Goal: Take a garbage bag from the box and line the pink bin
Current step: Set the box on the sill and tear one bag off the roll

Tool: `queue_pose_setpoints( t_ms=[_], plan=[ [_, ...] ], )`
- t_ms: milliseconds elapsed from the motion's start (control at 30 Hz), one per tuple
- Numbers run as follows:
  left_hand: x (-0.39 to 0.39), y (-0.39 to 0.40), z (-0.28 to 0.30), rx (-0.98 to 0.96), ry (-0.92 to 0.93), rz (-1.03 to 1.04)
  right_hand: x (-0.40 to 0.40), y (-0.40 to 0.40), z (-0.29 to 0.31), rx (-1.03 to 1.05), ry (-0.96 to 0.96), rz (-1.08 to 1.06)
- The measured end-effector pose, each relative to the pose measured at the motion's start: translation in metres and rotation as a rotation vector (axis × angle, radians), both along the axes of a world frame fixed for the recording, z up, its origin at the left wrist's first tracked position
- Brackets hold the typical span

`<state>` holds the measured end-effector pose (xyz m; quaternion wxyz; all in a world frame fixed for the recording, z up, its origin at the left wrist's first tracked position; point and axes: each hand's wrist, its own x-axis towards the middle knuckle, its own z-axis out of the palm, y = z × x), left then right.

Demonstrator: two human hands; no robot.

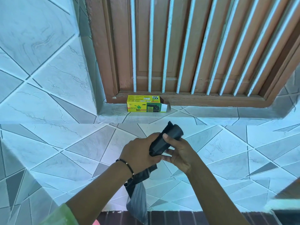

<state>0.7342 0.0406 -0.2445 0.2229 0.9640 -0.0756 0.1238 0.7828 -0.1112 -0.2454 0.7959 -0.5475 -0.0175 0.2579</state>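
A black roll of garbage bags is held in front of me, below the window ledge. My right hand grips the roll, thumb on top. My left hand holds the roll's near end, where a loose bag hangs down, black at the top and thin grey lower. The yellow and green bag box lies on its side on the tiled ledge, its right flap open. A sliver of pink shows at the bottom edge by my left sleeve; I cannot tell whether it is the bin.
A brown wooden window frame with white vertical bars stands behind the ledge. Pale tiled wall fills the left and lower view. Dark brown flooring runs along the bottom. A blurred dark object sits at the lower right.
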Motion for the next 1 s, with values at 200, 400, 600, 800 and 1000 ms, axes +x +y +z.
queue_pose_setpoints(
  t_ms=[200,400,600,800,1000],
  plan=[
    [0.019,0.014,0.017,-0.076,0.079,-0.1,0.021,-0.032,0.009,-0.004,-0.153,0.12],
    [0.039,0.013,0.022,-0.181,-0.092,0.024,0.03,-0.034,0.015,0.037,-0.258,-0.097],
    [0.062,0.022,0.041,-0.048,-0.262,0.062,0.034,-0.039,0.014,0.05,-0.29,-0.304],
    [0.124,0.064,0.066,0.229,0.099,0.418,0.032,-0.055,0.014,0.082,-0.286,-0.343],
    [0.16,0.068,0.068,0.208,0.335,0.309,0.022,-0.067,0.015,0.058,-0.286,-0.31]
  ],
)
